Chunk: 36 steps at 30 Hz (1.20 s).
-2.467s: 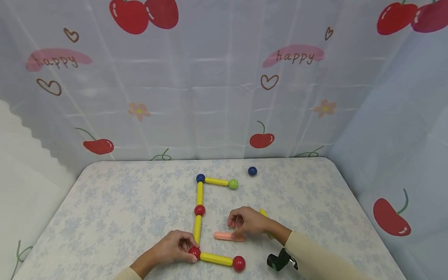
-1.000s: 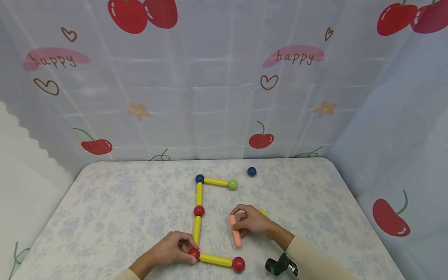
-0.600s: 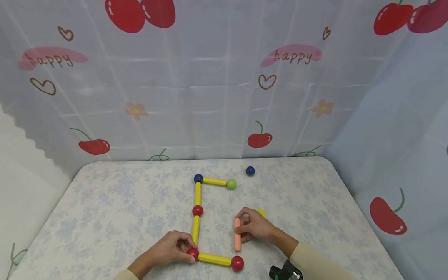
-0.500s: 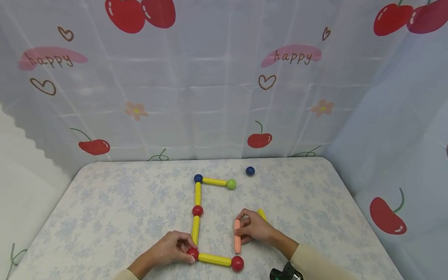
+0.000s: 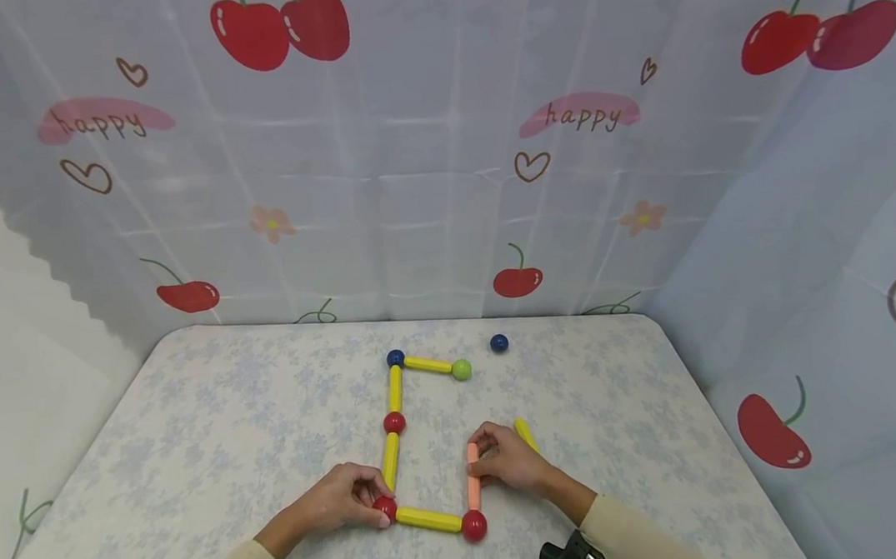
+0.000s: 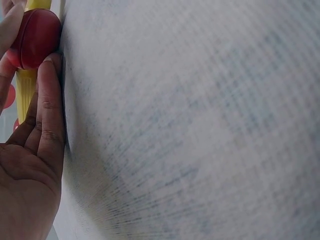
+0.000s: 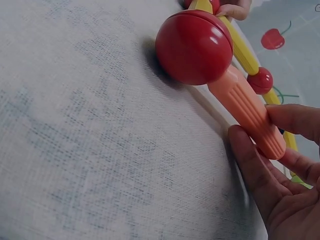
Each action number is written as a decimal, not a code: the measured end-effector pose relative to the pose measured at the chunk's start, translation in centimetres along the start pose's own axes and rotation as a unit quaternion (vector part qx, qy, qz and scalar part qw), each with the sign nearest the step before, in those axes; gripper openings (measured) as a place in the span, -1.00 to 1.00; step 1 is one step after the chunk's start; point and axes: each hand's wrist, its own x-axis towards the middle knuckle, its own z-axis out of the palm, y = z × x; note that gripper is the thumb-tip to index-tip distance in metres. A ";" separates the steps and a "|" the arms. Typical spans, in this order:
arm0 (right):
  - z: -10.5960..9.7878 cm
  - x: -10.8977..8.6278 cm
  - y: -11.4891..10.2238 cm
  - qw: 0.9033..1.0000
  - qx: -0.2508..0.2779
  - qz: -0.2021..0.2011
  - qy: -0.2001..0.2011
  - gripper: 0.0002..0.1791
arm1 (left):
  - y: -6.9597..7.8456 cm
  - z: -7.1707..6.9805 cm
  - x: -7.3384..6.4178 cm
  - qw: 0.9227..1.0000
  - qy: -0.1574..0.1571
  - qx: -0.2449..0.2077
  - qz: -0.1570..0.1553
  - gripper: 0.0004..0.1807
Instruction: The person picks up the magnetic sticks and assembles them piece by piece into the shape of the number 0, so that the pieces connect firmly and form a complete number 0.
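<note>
My left hand [image 5: 336, 499] pinches the red ball [image 5: 385, 508] at the near left corner of a frame of yellow rods and balls; the left wrist view shows fingers on both sides of this ball [image 6: 37, 40]. Between thumb and fingers, my right hand [image 5: 512, 458] holds a salmon-pink ribbed building rod [image 5: 474, 491]. Its near end meets the red ball [image 5: 474, 526] at the near right corner, and the right wrist view shows that rod [image 7: 250, 112] touching this ball [image 7: 195, 47]. A yellow rod [image 5: 428, 518] joins the two near balls.
Up the left side run yellow rods through a red ball [image 5: 394, 422] to a blue ball [image 5: 396, 359], then across to a green ball [image 5: 462, 370]. A loose blue ball [image 5: 499, 343] lies at the back. Behind my right hand lies a loose yellow rod [image 5: 525, 433].
My right hand has picked the salmon-pink rod off the table, turned it lengthwise and brought it down to the near right red ball. My left hand has stayed on its ball.
</note>
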 end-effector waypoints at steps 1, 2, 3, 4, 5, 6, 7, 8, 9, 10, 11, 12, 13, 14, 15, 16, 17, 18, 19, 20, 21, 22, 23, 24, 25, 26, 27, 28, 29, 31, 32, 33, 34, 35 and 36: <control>0.0 0.1 0.0 1.000 -0.016 -0.006 0.005 -0.63 | 0.0 0.0 0.0 1.000 0.000 -0.001 -0.002 -0.72; 0.0 0.2 0.1 0.999 -0.030 -0.010 0.010 -0.64 | 0.0 0.0 0.0 1.000 0.000 -0.002 -0.004 -0.72; 0.0 0.4 0.1 0.999 -0.042 -0.014 0.015 -0.64 | 0.0 0.0 0.0 1.000 0.002 -0.002 -0.005 -0.72; 0.0 0.5 0.2 0.998 -0.058 -0.018 0.020 -0.65 | 0.1 0.0 0.0 1.000 0.003 -0.002 -0.006 -0.72; -0.1 0.7 0.2 0.997 -0.070 -0.023 0.024 -0.65 | 0.1 0.1 0.0 1.000 0.004 -0.003 -0.007 -0.72; -0.1 0.8 0.2 0.996 -0.081 -0.027 0.027 -0.65 | 0.1 0.1 0.0 1.000 0.005 -0.003 -0.008 -0.72; -0.1 1.0 0.2 0.995 -0.092 -0.030 0.029 -0.66 | 0.1 0.1 0.0 1.000 0.005 -0.002 -0.008 -0.72; -0.1 1.1 0.2 0.994 -0.100 -0.033 0.030 -0.66 | 0.1 0.1 0.0 1.000 0.006 -0.003 -0.008 -0.71; -0.2 1.3 0.2 0.993 -0.109 -0.036 0.032 -0.66 | 0.1 0.1 0.0 1.000 0.006 -0.002 -0.008 -0.72; -0.2 1.4 0.2 0.992 -0.117 -0.041 0.032 -0.66 | 0.1 0.1 0.0 1.000 0.006 -0.002 -0.007 -0.72; -0.3 1.5 0.1 0.991 -0.121 -0.041 0.032 -0.66 | 0.1 0.1 0.0 1.000 0.006 -0.001 -0.006 -0.72; -0.3 1.6 0.1 0.991 -0.125 -0.041 0.033 -0.66 | 0.1 0.1 0.0 1.000 0.007 0.000 -0.006 -0.71; -0.3 1.8 0.0 0.990 -0.128 -0.040 0.034 -0.66 | 0.1 0.1 0.0 1.000 0.007 0.001 -0.005 -0.71; -0.3 1.9 0.0 0.990 -0.129 -0.040 0.036 -0.66 | 0.1 0.1 0.0 1.000 0.007 0.002 -0.005 -0.71; -0.3 2.0 -0.1 0.990 -0.129 -0.039 0.037 -0.66 | 0.1 0.1 0.0 1.000 0.008 0.003 -0.004 -0.71; -0.4 2.1 -0.1 0.990 -0.129 -0.038 0.039 -0.65 | 0.1 0.1 0.0 1.000 0.008 0.004 -0.004 -0.71; -0.4 2.2 -0.1 0.990 -0.127 -0.033 0.041 -0.65 | 0.1 0.1 0.0 1.000 0.009 0.003 -0.004 -0.71; -0.3 2.2 -0.2 0.991 -0.125 -0.031 0.043 -0.64 | 0.1 0.1 0.0 1.000 0.009 0.003 -0.004 -0.71; -0.3 2.3 -0.1 0.991 -0.124 -0.029 0.044 -0.64 | 0.0 0.1 0.0 1.000 0.009 0.004 -0.003 -0.71; -0.3 2.4 -0.1 0.991 -0.123 -0.028 0.045 -0.64 | 0.0 0.1 0.0 1.000 0.009 0.003 -0.002 -0.71; -0.3 2.4 -0.1 0.991 -0.123 -0.027 0.046 -0.63 | 0.0 0.1 0.0 1.000 0.009 0.003 -0.001 -0.71; -0.3 2.5 0.0 0.991 -0.122 -0.026 0.047 -0.63 | 0.0 0.1 0.0 1.000 0.008 0.002 0.000 -0.71; -0.3 2.5 0.0 0.991 -0.121 -0.026 0.047 -0.63 | 0.0 0.1 0.0 1.000 0.008 0.002 0.000 -0.71; -0.3 2.5 0.1 0.991 -0.123 -0.026 0.048 -0.63 | 0.0 0.1 0.0 1.000 0.008 0.001 0.001 -0.71; -0.3 2.5 0.1 0.991 -0.125 -0.028 0.048 -0.63 | -0.1 0.1 0.0 1.000 0.008 0.001 0.002 -0.71; -0.3 2.5 0.1 0.991 -0.126 -0.028 0.047 -0.63 | 0.0 0.1 0.0 1.000 0.008 0.002 0.002 -0.71; -0.4 2.5 0.1 0.990 -0.127 -0.029 0.047 -0.63 | 0.0 0.1 0.0 1.000 0.009 0.002 0.001 -0.71; -0.4 2.5 0.1 0.990 -0.129 -0.029 0.047 -0.63 | 0.0 0.1 0.0 1.000 0.009 0.002 0.001 -0.71; -0.4 2.5 0.1 0.990 -0.132 -0.029 0.046 -0.63 | -0.1 0.1 0.0 1.000 0.010 0.003 0.001 -0.71; -0.4 2.5 0.0 0.989 -0.136 -0.027 0.045 -0.62 | -0.1 0.1 0.0 1.000 0.011 0.004 0.000 -0.71; -0.5 2.5 0.0 0.989 -0.137 -0.026 0.046 -0.62 | -0.1 0.1 0.0 1.000 0.011 0.004 0.001 -0.71; -0.5 2.6 0.0 0.989 -0.138 -0.024 0.046 -0.62 | -0.1 0.1 0.0 1.000 0.011 0.004 0.001 -0.71; -0.5 2.6 0.0 0.989 -0.139 -0.023 0.047 -0.63 | -0.1 0.1 0.0 1.000 0.012 0.004 0.002 -0.71; -0.5 2.6 0.0 0.989 -0.139 -0.021 0.047 -0.63 | -0.1 0.1 0.0 1.000 0.012 0.004 0.002 -0.71; -0.4 2.6 0.0 0.989 -0.139 -0.020 0.048 -0.63 | -0.1 0.1 0.0 1.000 0.011 0.003 0.003 -0.71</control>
